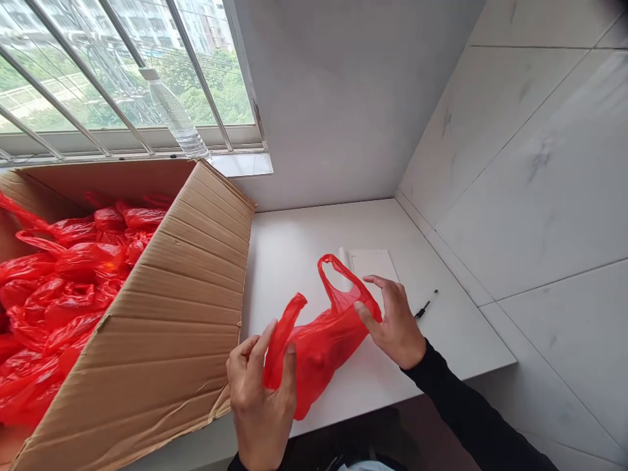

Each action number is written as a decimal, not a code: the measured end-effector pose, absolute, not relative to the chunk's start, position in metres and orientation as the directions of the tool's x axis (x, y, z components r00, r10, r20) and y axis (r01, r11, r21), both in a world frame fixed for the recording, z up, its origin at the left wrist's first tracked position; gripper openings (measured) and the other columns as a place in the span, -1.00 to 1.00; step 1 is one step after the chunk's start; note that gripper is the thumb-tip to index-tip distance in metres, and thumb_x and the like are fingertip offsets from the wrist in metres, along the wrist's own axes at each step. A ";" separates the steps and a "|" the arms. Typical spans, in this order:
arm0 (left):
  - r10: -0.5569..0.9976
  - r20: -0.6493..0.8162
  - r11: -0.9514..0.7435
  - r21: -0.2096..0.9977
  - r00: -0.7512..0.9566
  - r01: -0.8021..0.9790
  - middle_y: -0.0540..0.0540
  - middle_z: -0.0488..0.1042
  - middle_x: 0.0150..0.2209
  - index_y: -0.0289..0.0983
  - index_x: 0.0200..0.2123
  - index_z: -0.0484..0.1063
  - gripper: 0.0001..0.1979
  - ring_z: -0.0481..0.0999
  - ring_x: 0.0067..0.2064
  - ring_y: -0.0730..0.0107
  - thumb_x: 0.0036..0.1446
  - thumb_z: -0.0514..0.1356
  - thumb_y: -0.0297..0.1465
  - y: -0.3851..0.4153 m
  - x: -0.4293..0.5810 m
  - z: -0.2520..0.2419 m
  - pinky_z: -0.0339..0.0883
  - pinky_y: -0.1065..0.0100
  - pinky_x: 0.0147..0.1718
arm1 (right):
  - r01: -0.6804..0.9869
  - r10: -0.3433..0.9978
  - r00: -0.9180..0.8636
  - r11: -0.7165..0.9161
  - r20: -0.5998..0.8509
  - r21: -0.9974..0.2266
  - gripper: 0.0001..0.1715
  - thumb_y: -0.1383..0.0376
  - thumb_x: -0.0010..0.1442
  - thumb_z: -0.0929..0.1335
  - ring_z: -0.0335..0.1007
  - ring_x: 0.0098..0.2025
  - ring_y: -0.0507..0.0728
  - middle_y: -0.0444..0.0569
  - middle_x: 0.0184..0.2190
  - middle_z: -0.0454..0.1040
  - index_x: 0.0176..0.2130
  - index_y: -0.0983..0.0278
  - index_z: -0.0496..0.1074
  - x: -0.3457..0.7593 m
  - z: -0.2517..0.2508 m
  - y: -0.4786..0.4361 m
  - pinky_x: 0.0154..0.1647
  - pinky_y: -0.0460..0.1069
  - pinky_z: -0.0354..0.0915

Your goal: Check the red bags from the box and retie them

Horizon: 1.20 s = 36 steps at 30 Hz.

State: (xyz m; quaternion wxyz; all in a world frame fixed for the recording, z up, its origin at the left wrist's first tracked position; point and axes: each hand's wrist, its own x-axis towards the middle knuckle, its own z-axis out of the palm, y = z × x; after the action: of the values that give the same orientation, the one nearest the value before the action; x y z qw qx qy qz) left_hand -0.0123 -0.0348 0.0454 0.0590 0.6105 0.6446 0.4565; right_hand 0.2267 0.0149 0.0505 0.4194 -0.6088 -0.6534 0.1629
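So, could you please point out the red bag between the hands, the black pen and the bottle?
Red bag (326, 350): head view, middle of its body.
Black pen (422, 310): head view, its thicker part.
Bottle (175, 118): head view, its clear side.

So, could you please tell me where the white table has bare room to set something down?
The white table has one bare patch between the cardboard box and the notebook, back to the grey wall, and another right of the pen, toward the tiled wall. Its front middle is crowded: red bag, left hand, right hand.
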 end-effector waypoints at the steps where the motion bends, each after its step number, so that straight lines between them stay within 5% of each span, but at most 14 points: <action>1: 0.834 0.493 -0.167 0.654 -0.249 0.738 -0.13 0.39 -0.15 -0.13 -0.08 0.55 -0.78 0.44 -0.11 0.21 0.21 0.24 -0.28 -0.036 -0.009 0.050 0.35 0.22 -0.10 | 0.666 0.891 0.091 0.277 0.444 -0.693 -0.61 0.18 0.26 0.34 0.32 0.10 0.29 0.09 0.00 0.45 0.06 0.18 0.29 0.223 0.056 0.010 0.08 0.24 0.32; 4: 0.866 0.418 -0.136 0.725 -0.275 0.675 0.01 0.33 -0.44 -0.13 -0.18 0.58 -0.84 0.33 -0.43 0.40 0.18 0.27 -0.28 -0.038 -0.006 0.059 0.29 0.35 -0.39 | 0.568 0.804 -0.121 0.537 0.582 -0.624 -0.65 0.34 0.27 0.32 0.41 -0.05 0.19 -0.02 -0.14 0.49 0.05 0.11 0.28 0.210 0.074 0.001 -0.01 0.17 0.38; 6: 0.884 0.330 -0.063 0.787 -0.332 0.614 0.07 0.34 -0.52 -0.15 -0.20 0.57 -0.83 0.29 -0.51 0.45 0.19 0.27 -0.23 -0.038 -0.007 0.063 0.26 0.39 -0.45 | 0.520 0.750 -0.369 0.656 0.549 -0.546 -0.68 0.36 0.30 0.30 0.44 -0.12 0.17 -0.06 -0.21 0.52 0.04 0.11 0.32 0.204 0.079 0.001 -0.04 0.14 0.39; 10: 0.861 0.217 0.038 0.874 -0.460 0.484 0.00 0.55 -0.33 -0.17 -0.14 0.55 -0.74 0.48 -0.40 0.41 0.21 0.21 -0.18 -0.036 -0.013 0.068 0.37 0.40 -0.38 | 0.614 0.742 -0.573 0.670 0.348 -0.416 -0.75 0.32 0.37 0.20 0.44 -0.32 0.17 -0.05 -0.37 0.52 -0.05 0.19 0.41 0.196 0.072 0.006 -0.23 0.10 0.39; 16: 0.849 0.177 0.019 0.932 -0.498 0.363 -0.04 0.60 -0.24 -0.14 -0.01 0.56 -0.63 0.55 -0.37 0.35 0.09 0.28 -0.25 -0.038 -0.011 0.073 0.46 0.38 -0.37 | 0.698 0.847 -0.516 0.503 0.130 -0.510 -0.73 0.30 0.39 0.13 0.33 -0.51 0.11 -0.04 -0.40 0.49 -0.16 0.20 0.37 0.191 0.045 -0.003 -0.53 0.05 0.21; 21: 0.924 -0.155 0.156 0.987 -0.351 -0.024 -0.08 0.61 -0.25 -0.14 -0.02 0.56 -0.53 0.60 -0.31 0.22 -0.07 0.40 -0.24 -0.037 -0.012 0.074 0.54 0.30 -0.36 | 0.752 0.873 -0.487 0.414 -0.010 -0.513 -0.75 0.31 0.25 0.25 0.15 -0.65 0.07 -0.14 -0.59 0.38 -0.06 0.15 0.37 0.192 0.015 0.001 -0.56 0.01 0.10; 25: 0.877 -0.411 0.306 0.877 -0.249 -0.370 -0.16 0.61 -0.12 -0.19 -0.17 0.60 -0.54 0.60 -0.15 0.05 -0.16 0.42 -0.12 -0.034 -0.014 0.090 0.56 0.26 -0.33 | 0.886 0.909 -0.327 0.201 -0.257 -0.418 -0.57 0.25 0.27 0.26 0.36 -0.56 0.15 0.00 -0.47 0.49 0.11 0.31 0.29 0.193 0.022 0.010 -0.51 0.02 0.14; 29: 0.774 -0.605 0.449 0.732 -0.187 -0.512 -0.21 0.62 -0.13 -0.30 -0.21 0.61 -0.54 0.59 -0.10 -0.04 -0.17 0.41 -0.15 -0.034 -0.013 0.103 0.56 0.22 -0.28 | 0.937 0.893 -0.289 0.188 -0.346 -0.296 -0.57 0.30 0.31 0.23 0.51 -0.37 0.21 0.11 -0.31 0.56 0.13 0.40 0.26 0.192 0.043 0.015 -0.44 0.01 0.20; 36: 0.817 -0.477 0.307 0.835 -0.324 -0.457 -0.20 0.62 -0.14 -0.33 -0.24 0.61 -0.53 0.59 -0.12 -0.07 -0.12 0.33 -0.08 -0.041 -0.009 0.085 0.57 0.22 -0.34 | 0.960 0.904 -0.278 0.249 -0.325 -0.129 -0.66 0.37 0.30 0.24 0.55 -0.31 0.21 0.14 -0.08 0.55 0.05 0.32 0.38 0.194 0.051 0.016 -0.45 0.02 0.23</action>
State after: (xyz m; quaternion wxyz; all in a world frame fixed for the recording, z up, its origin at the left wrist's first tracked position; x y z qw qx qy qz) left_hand -0.0087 -0.0406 0.0848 0.5605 0.1544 0.5825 0.5681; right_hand 0.1936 0.0163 0.0515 -0.0920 -0.5936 -0.7849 0.1519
